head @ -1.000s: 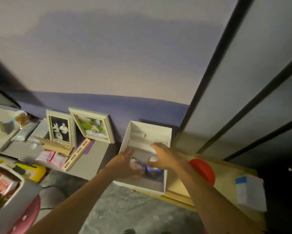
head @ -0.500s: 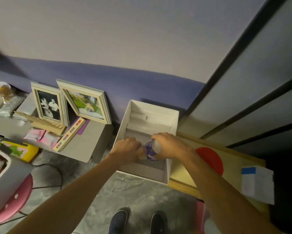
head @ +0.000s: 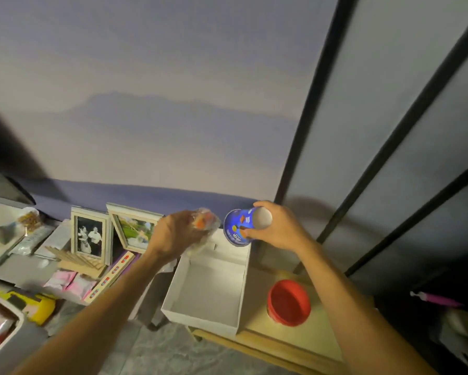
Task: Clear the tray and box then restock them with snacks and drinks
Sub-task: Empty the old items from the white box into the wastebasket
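1. The left hand (head: 173,236) is curled round a clear, crinkly snack packet (head: 204,224), held in the air over the box's far left corner. It looks light, soft and slippery. A loose grip round the bunched film seems best, without squeezing the contents.
2. The white cardboard box (head: 208,288) sits open on the worktop (head: 256,296), with nothing visible inside.
3. The right hand (head: 276,228) clasps a blue snack cup (head: 237,228) near its narrow base, tipped sideways above the box's far edge. It is probably light, with thin walls that dent, so the stiffer base or rim suits a hold.
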`<action>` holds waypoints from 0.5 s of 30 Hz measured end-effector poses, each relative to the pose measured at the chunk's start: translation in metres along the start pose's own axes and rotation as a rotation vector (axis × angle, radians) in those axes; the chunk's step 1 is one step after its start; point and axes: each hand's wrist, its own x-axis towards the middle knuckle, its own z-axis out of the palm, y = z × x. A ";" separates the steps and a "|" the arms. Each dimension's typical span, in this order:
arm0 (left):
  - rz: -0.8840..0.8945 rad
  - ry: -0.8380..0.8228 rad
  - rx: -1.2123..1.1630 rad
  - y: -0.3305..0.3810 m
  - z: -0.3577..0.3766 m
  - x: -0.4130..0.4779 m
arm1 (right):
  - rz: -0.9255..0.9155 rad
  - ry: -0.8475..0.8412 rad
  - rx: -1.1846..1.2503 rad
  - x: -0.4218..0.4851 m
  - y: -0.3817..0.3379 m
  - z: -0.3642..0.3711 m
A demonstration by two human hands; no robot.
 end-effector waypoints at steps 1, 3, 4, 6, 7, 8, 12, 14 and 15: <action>0.022 0.015 0.004 0.014 -0.014 -0.002 | -0.011 0.019 0.011 -0.005 -0.008 -0.014; 0.048 0.056 -0.035 0.041 -0.042 -0.008 | -0.024 0.063 0.039 -0.016 -0.024 -0.039; 0.063 0.078 -0.083 0.052 -0.055 -0.012 | -0.030 0.083 0.047 -0.023 -0.031 -0.050; 0.102 0.090 -0.201 0.069 -0.074 -0.019 | -0.028 0.133 0.060 -0.041 -0.045 -0.069; 0.131 0.090 -0.246 0.077 -0.081 -0.021 | -0.023 0.161 0.061 -0.050 -0.052 -0.078; 0.150 0.101 -0.271 0.084 -0.089 -0.022 | -0.021 0.181 0.068 -0.058 -0.057 -0.087; 0.270 0.085 -0.297 0.104 -0.123 -0.037 | 0.003 0.327 0.095 -0.110 -0.079 -0.107; 0.290 0.056 -0.336 0.108 -0.124 -0.036 | 0.025 0.348 0.078 -0.123 -0.079 -0.113; 0.319 0.032 -0.351 0.110 -0.126 -0.040 | 0.041 0.374 0.066 -0.135 -0.081 -0.113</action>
